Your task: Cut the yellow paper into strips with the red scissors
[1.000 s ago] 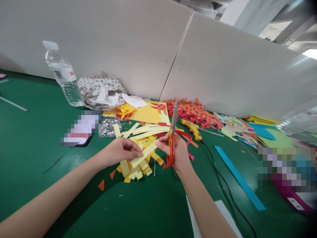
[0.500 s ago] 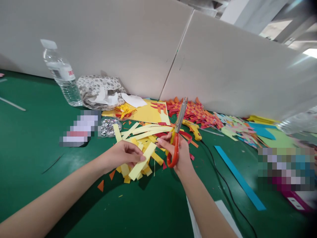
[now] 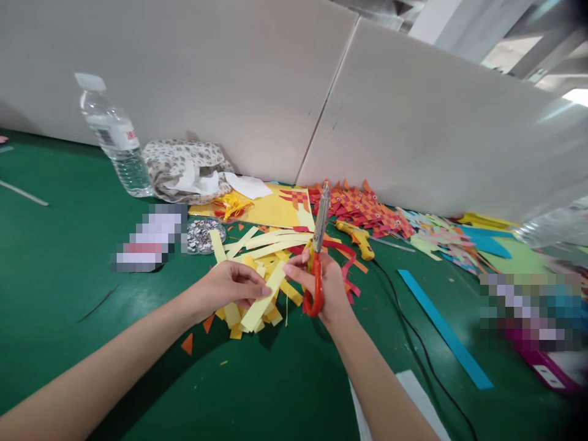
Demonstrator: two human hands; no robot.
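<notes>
My left hand (image 3: pixel 227 286) pinches a pale yellow paper strip (image 3: pixel 260 302) between thumb and fingers, just above a heap of yellow paper strips (image 3: pixel 261 257) on the green table (image 3: pixel 68 275). Close to its right, my right hand (image 3: pixel 321 288) grips red-handled scissors (image 3: pixel 316 260), blades together and pointing up and away. The right thumb and forefinger reach towards the strip's upper end. Red and orange scraps lie under the right hand.
A water bottle (image 3: pixel 114 138) and a patterned cloth (image 3: pixel 186 168) stand at the back left by the white partition. Woven red-orange paper fish (image 3: pixel 362 208), a yellow glue gun (image 3: pixel 358 239) with its black cord, a blue strip (image 3: pixel 443 331) and a dish of googly eyes (image 3: pixel 202 234) lie around.
The strip in my left hand has tilted from nearly level to steeper. The scissors leaned right half a second ago and now stand upright again, slightly closer to the left hand.
</notes>
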